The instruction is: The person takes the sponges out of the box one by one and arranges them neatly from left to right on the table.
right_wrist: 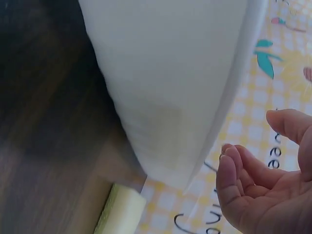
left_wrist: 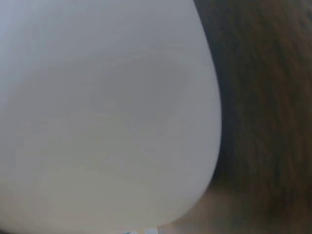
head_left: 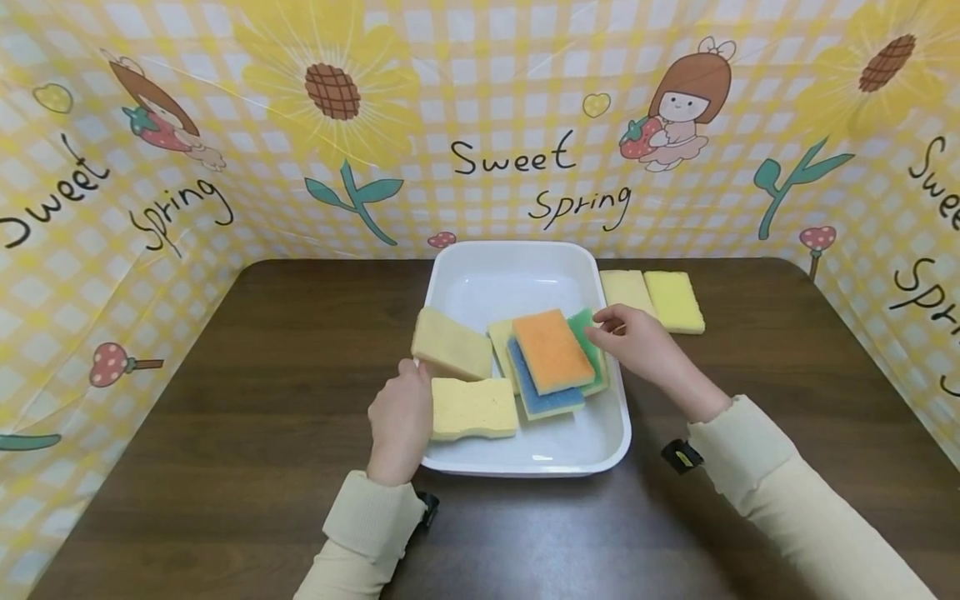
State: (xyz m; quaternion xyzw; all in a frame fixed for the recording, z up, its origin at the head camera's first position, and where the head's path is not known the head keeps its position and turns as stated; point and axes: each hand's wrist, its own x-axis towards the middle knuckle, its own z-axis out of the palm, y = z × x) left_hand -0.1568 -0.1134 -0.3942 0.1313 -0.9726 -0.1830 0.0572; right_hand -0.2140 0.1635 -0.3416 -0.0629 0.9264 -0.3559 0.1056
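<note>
A white basin stands on the table with several sponges inside. An orange sponge lies over a blue sponge, beside a green sponge. At the left are a pale yellow sponge, tilted over the rim, and a wavy-edged yellow sponge. My left hand is at the basin's left rim, against these two; its fingertips are hidden. My right hand is above the right rim near the green sponge. In the right wrist view, its thumb and loosely bent fingers are apart, holding nothing.
Two more sponges, a cream one and a bright yellow one, lie on the dark wooden table behind the basin's right side. A patterned yellow check cloth walls in the back and sides.
</note>
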